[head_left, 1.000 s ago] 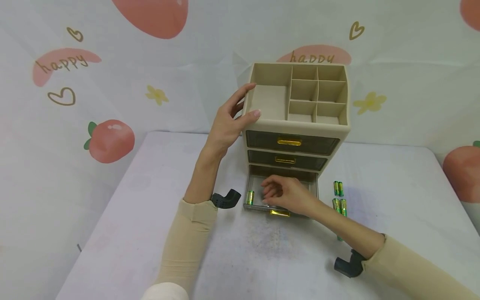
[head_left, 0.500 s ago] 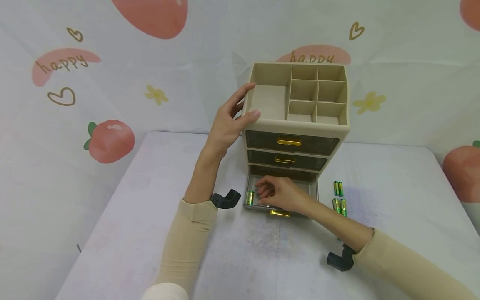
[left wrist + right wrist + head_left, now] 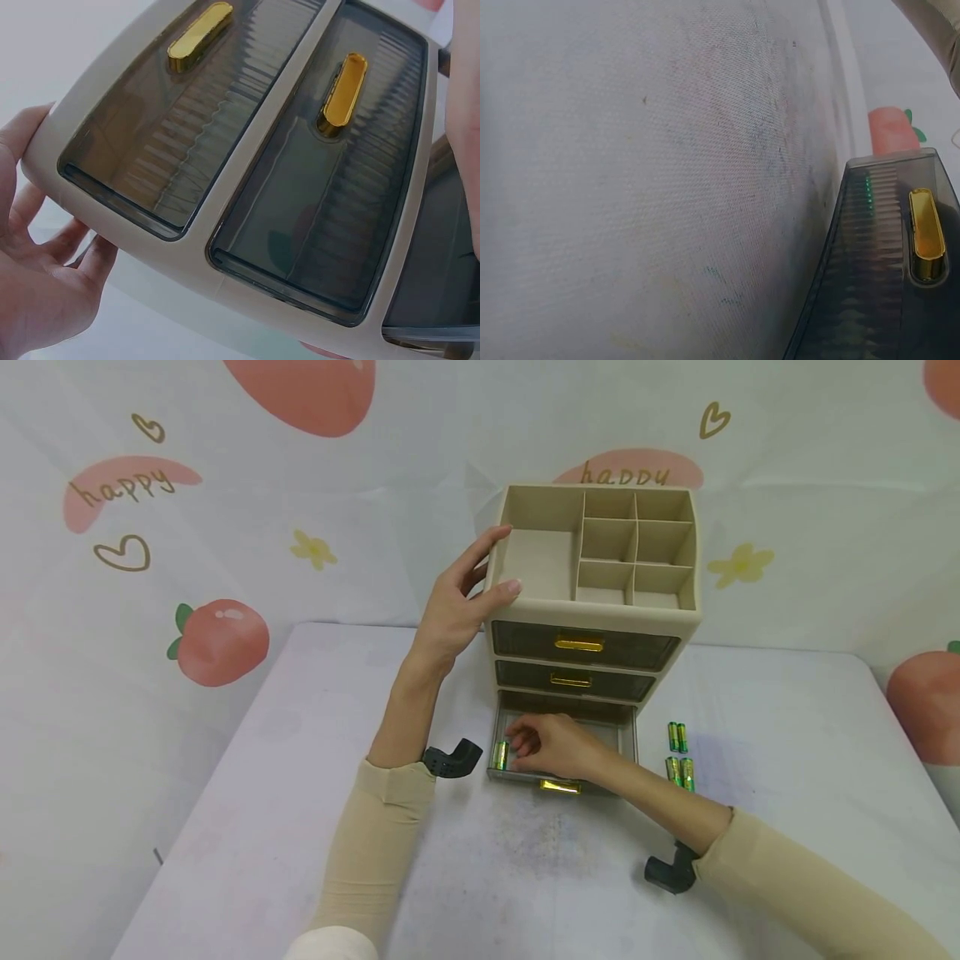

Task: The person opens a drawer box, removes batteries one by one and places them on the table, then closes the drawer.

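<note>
My left hand (image 3: 457, 602) grips the left upper edge of a beige desktop drawer organizer (image 3: 592, 612), thumb over the front rim. The left wrist view shows these fingers (image 3: 64, 240) along the organizer's side, beside two shut drawers with gold handles. The bottom drawer (image 3: 626, 735) is pulled out. Inside it, my right hand (image 3: 555, 747) reaches to the left with curled fingers, beside a green-and-gold battery (image 3: 501, 756) at the drawer's left wall. Whether these fingers pinch anything is hidden. In the right wrist view only the drawer front with its gold handle (image 3: 928, 229) shows.
Two pairs of batteries, an upper pair (image 3: 677, 737) and a lower pair (image 3: 680, 772), lie on the table (image 3: 300, 827) right of the organizer. A patterned cloth backdrop (image 3: 390, 527) hangs behind. The organizer's top has several open compartments (image 3: 606, 539).
Within the open drawer my right hand has moved left, closer to the battery there. Its forearm has shifted left too. My left hand and the organizer stay put.
</note>
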Demonstrator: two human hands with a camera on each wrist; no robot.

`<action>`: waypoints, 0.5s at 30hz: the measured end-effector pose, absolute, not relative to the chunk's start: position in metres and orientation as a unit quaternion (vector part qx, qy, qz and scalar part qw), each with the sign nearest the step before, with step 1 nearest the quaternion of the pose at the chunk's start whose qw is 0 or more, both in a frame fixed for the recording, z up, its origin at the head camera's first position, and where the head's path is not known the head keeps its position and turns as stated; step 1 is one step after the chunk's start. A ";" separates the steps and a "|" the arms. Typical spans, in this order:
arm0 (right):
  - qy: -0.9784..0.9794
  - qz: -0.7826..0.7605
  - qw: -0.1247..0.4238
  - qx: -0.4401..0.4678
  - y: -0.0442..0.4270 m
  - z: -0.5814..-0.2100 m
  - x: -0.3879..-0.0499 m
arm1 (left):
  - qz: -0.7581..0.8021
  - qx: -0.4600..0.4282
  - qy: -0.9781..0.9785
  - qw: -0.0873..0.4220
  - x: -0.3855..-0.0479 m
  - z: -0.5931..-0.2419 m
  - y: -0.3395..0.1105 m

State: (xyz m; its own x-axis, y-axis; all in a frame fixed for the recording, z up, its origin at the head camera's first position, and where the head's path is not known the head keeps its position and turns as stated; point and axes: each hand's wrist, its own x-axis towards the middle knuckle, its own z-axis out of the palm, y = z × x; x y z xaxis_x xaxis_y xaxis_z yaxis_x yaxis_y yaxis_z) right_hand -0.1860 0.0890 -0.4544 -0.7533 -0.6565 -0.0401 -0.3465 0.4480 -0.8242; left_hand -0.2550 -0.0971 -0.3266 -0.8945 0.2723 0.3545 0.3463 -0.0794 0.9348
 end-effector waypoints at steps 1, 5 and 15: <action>0.835 -0.424 0.179 -0.302 0.088 -0.454 -0.186 | -0.698 -0.228 -0.678 0.026 -0.255 -0.327 -0.097; 0.847 -0.398 0.178 -0.302 0.085 -0.455 -0.188 | -0.700 -0.226 -0.677 0.027 -0.256 -0.327 -0.097; 0.862 -0.356 0.168 -0.319 0.077 -0.454 -0.190 | -0.705 -0.224 -0.672 0.021 -0.257 -0.328 -0.097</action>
State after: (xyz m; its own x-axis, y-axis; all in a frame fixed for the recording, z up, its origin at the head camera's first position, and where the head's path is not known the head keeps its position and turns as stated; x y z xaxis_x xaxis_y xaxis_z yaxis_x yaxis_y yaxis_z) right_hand -0.1902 0.0772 -0.4542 -0.7406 -0.6691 -0.0621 -0.4299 0.5428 -0.7216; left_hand -0.2574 -0.0972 -0.3278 -0.8989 0.2719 0.3437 0.3302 -0.0953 0.9391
